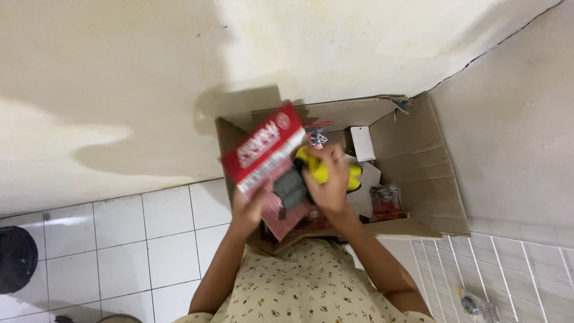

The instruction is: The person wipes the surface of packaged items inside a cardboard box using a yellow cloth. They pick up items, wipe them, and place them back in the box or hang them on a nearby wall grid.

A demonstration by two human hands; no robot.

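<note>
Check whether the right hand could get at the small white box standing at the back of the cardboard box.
Probably yes. The right hand is already inside the open cardboard box, and the white box stands uncovered just beyond it. But its fingers are closed on a yellow object, so it isn't free.

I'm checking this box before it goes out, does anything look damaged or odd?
Yes: the open cardboard box has a torn, frayed edge at its far flap, near the wall corner. Inside, small packets lie jumbled. The red carded package is blurred.
</note>
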